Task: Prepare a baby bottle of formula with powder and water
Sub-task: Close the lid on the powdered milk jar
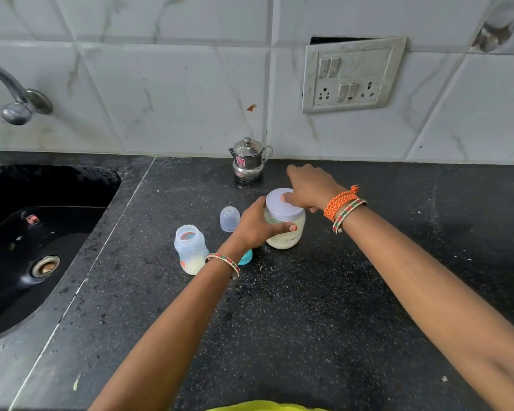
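Left hand (pixel 257 225) wraps jar (pixel 285 222), steadying it; right hand (pixel 307 188) fingers curl over lid (pixel 279 203), likely twisting. Open bottle (pixel 190 249), powder at bottom, stands just left, near clear cap (pixel 229 218). Black speckled bench (pixel 309 307); sink (pixel 42 232) left, steel pot (pixel 248 160) by tiled wall.

Bottle (pixel 190 249) and cap (pixel 229 218) crowd jar's (pixel 285 223) left; right counter (pixel 398 232) lies open.

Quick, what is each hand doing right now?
Left hand: wrapped around the side of the powder jar, holding it.
Right hand: on the jar's lid, fingers curled over its rim.
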Demonstrator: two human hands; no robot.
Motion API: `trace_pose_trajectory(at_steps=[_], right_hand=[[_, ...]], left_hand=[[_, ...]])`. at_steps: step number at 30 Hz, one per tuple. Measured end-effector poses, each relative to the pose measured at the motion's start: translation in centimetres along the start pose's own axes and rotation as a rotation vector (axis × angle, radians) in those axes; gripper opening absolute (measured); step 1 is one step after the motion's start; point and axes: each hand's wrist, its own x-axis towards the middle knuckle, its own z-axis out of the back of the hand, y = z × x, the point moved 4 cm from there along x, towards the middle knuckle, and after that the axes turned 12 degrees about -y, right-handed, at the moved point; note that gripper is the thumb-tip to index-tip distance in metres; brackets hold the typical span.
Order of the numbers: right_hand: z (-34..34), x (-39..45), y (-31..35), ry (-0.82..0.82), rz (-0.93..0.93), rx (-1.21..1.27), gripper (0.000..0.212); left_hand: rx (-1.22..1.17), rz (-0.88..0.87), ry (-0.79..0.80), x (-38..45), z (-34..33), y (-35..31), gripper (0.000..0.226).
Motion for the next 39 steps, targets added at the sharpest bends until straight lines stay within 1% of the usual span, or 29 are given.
trace_pose_trajectory(at_steps=[1, 3, 5, 6, 8, 9, 10, 11, 13, 14, 16, 17, 19, 21, 22, 24, 26, 28, 31, 35, 39], right_hand=[[-0.2, -0.2, -0.3, 0.016, -0.028, 0.014, 0.037], [0.1, -0.5, -0.9, 0.024, -0.102, 0.063, 0.044], [0.7, -0.2, -1.1, -0.069, -0.068, 0.019, 0.046], [0.7, -0.1, -0.9, -0.056, -0.01, -0.009, 0.054], [-0.2, 0.1, -0.1, 0.139, 0.148, 0.021, 0.075], [-0.8, 0.0, 0.2, 0.247, 0.205, 0.049, 0.079], [-1.3, -0.1, 0.3, 0.306, 0.24, 0.063, 0.081], [-1.6, -0.1, 0.3, 0.304, 0.23, 0.072, 0.078], [-1.4, -0.2, 0.2, 0.191, 0.13, 0.068, 0.068], [-1.1, -0.3, 0.3, 0.135, 0.076, -0.001, 0.066], [-1.0, -0.2, -0.2, 0.099, 0.029, -0.188, 0.074], [-1.1, -0.2, -0.5, 0.118, 0.024, -0.222, 0.079], [-1.1, -0.2, -0.5, 0.211, 0.09, -0.175, 0.085], [-1.3, -0.4, 0.1, 0.306, 0.242, -0.07, 0.094], [-1.4, -0.5, 0.5, 0.311, 0.295, -0.018, 0.095], [-1.4, -0.2, 0.6, 0.222, 0.299, 0.016, 0.088], [-1.1, 0.1, 0.2, 0.154, 0.245, -0.003, 0.087], [-1.0, 0.3, -0.1, 0.156, 0.224, -0.03, 0.087], [-1.2, -0.1, 0.2, 0.204, 0.265, -0.042, 0.08], [-0.6, 0.4, 0.3, 0.121, 0.269, 0.038, 0.071], [-1.2, 0.7, 0.5, 0.094, 0.24, 0.088, 0.064]], left_hand=[[0.001, 0.005, 0.01, -0.1, 0.0, 0.2, 0.077], [0.018, 0.008, 0.034, -0.2, -0.1, 0.4, 0.081], [0.042, 0.024, 0.058, 0.0, -0.1, 0.7, 0.086], [0.052, 0.031, 0.064, 0.0, -0.1, 0.7, 0.088], [0.072, 0.031, 0.062, -0.1, -0.1, 0.8, 0.094], [0.089, 0.029, 0.056, -0.1, -0.1, 0.8, 0.097], [0.108, 0.024, 0.05, -0.2, 0.0, 0.8, 0.099], [0.124, 0.018, 0.046, -0.1, 0.0, 0.8, 0.098], [0.134, 0.01, 0.044, 0.0, 0.1, 0.7, 0.091], [0.134, 0.005, 0.044, 0.0, 0.1, 0.7, 0.089], [0.14, -0.001, 0.046, 0.1, 0.1, 0.7, 0.086], [0.141, -0.002, 0.046, 0.0, 0.0, 0.7, 0.086], [0.142, 0.001, 0.041, 0.0, 0.1, 0.7, 0.087], [0.158, -0.008, 0.036, 0.1, 0.2, 0.6, 0.089], [0.162, -0.009, 0.037, 0.0, 0.2, 0.7, 0.089], [0.161, 0.001, 0.043, -0.1, 0.2, 0.7, 0.09], [0.172, -0.009, 0.034, -0.3, 0.2, 0.7, 0.094], [0.21, -0.037, 0.01, -0.2, 0.4, 0.6, 0.095], [0.256, -0.082, -0.015, -0.1, 0.5, 0.4, 0.086], [0.319, -0.143, -0.059, -0.1, 0.7, 0.1, 0.084], [0.426, -0.234, -0.114, -0.3, 0.5, 0.0, 0.081]])
